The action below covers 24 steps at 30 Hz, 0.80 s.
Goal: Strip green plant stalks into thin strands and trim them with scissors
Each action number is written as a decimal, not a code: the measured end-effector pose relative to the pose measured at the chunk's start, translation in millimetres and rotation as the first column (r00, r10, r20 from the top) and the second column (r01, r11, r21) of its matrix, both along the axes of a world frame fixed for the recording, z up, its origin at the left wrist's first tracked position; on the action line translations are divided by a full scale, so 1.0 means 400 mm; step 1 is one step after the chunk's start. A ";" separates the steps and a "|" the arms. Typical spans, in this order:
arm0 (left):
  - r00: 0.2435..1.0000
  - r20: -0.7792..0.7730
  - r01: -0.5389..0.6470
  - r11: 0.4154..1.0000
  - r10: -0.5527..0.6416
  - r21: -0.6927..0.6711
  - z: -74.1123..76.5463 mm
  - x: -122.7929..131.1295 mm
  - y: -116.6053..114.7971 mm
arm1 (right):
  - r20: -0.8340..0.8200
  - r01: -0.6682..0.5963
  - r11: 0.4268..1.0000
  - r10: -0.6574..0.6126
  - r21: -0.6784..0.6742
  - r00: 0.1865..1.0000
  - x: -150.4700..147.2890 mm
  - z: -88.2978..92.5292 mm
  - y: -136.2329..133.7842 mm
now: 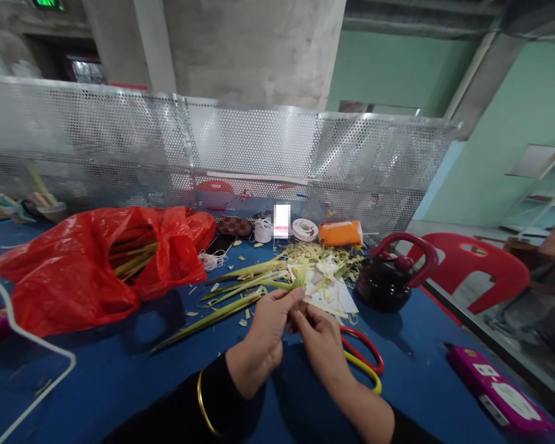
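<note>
My left hand [269,327] is closed, its thumb and fingers pinching a folded green leaf strip [301,274] whose ends stick up above the fingertips. Right against it, my right hand [321,342] is closed too, with its fingertips at the lower part of the strip, which the fingers hide. Long green leaf stalks [217,317] lie on the blue table [185,370] just left of the hands. Beyond the hands, a heap of shredded leaf trimmings [326,262] covers part of a white sheet [345,299]. Scissors with red and yellow handles [372,351] lie beside my right wrist.
At left sits a red plastic bag [83,271] holding more stalks. A dark kettle [388,280] stands right. Behind are a tape roll [305,229], an orange packet [340,233] and a perforated metal screen [250,142]. A purple box [499,391] lies front right, near a red chair [478,265].
</note>
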<state>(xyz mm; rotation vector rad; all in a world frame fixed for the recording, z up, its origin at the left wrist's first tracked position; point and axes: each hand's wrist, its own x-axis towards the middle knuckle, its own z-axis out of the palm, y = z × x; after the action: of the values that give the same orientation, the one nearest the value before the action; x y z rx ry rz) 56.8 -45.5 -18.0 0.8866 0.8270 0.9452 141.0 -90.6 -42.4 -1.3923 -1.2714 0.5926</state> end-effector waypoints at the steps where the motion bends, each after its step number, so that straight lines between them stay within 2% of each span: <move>1: 1.000 0.009 0.001 1.000 -0.001 -0.003 -0.003 -0.002 0.002 | -0.036 -0.020 1.000 0.020 0.006 0.999 0.000 -0.001 0.001; 4: 0.999 0.038 -0.009 0.999 0.010 -0.032 -0.004 -0.006 0.010 | -0.039 -0.049 0.998 0.050 0.041 0.998 -0.003 -0.003 -0.003; 10: 0.986 0.071 -0.140 0.985 0.148 -0.097 0.010 -0.011 0.024 | 0.016 -0.093 0.996 0.093 0.012 0.996 -0.020 -0.012 -0.030; 17: 0.979 0.114 -0.155 0.980 0.170 -0.124 0.015 -0.012 0.029 | 0.062 -0.117 0.993 0.117 -0.009 0.991 -0.025 -0.012 -0.038; 20: 0.989 0.070 -0.124 0.984 0.133 -0.126 0.012 -0.012 0.024 | -0.047 -0.134 0.991 0.133 -0.012 0.990 -0.026 -0.006 -0.028; 24: 0.995 0.078 -0.062 0.995 0.067 -0.074 0.001 -0.009 0.015 | -0.204 -0.096 0.995 0.094 0.000 0.974 -0.019 -0.001 -0.010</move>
<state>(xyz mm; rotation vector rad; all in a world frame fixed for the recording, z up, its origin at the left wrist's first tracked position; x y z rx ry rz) 53.3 -39.4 -17.7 0.7593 0.8198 0.9951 133.3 -94.8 -42.6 -1.2489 -1.1751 0.7879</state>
